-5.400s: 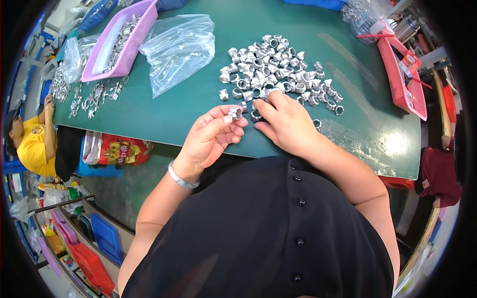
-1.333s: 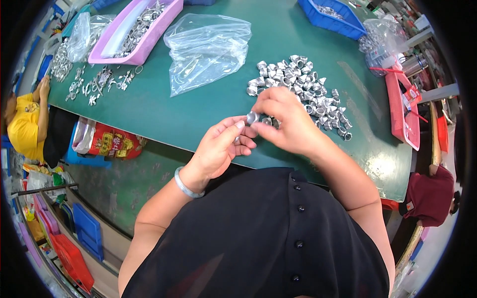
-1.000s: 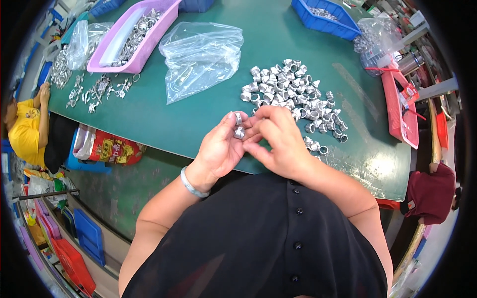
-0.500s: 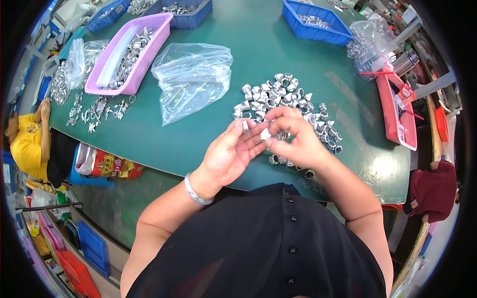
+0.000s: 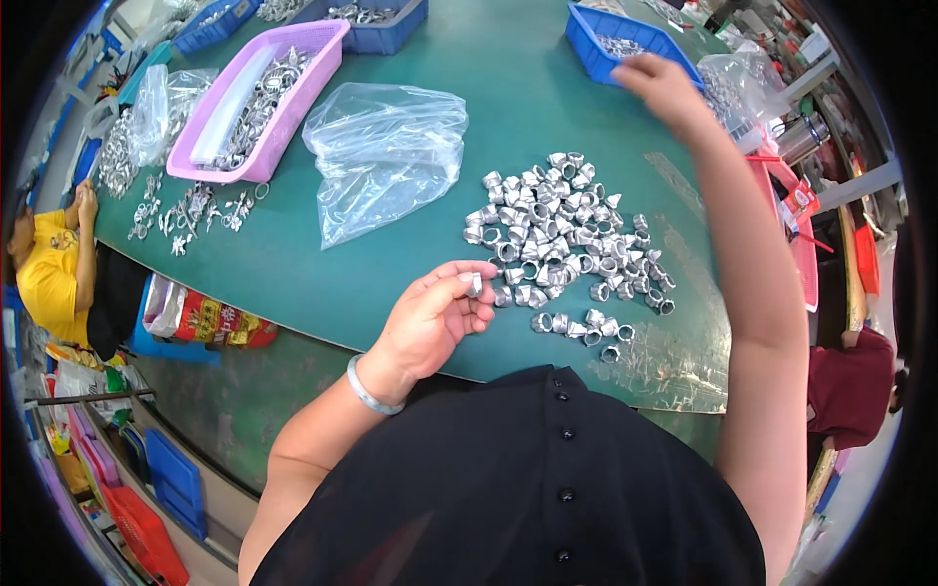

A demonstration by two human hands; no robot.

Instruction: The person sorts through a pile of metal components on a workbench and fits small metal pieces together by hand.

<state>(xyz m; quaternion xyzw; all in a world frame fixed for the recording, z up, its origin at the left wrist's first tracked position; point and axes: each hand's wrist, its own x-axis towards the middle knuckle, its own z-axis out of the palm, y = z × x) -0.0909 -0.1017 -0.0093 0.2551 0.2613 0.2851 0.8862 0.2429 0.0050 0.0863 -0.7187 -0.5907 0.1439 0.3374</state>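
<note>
My left hand [image 5: 435, 317] is closed in front of the pile, with a silver-coloured metal ring [image 5: 476, 284] pinched between thumb and fingers. My right hand [image 5: 666, 90] reaches far out over the near rim of a blue plastic tray [image 5: 684, 57]. Its fingers stretch loosely to the left, slightly blurred, and nothing shows in them. Small metal pieces [image 5: 621, 46] lie inside that tray. Between my hands, a pile of similar chunky metal rings [image 5: 557, 220] spreads over the green table [image 5: 401, 278]. Several of the rings [image 5: 591, 327] lie apart near the front edge.
A clear plastic bag [image 5: 386, 161] lies flat left of the pile. Beyond it stands a pink basket [image 5: 327, 68] of metal parts. A red basket [image 5: 806, 259] and a metal flask [image 5: 799, 137] stand at right. A person in yellow [image 5: 54, 278] sits at far left.
My right hand has left the pile and moved away to the blue tray at the far right. My left hand has drawn slightly nearer, its fingers curling, still pinching a ring.
</note>
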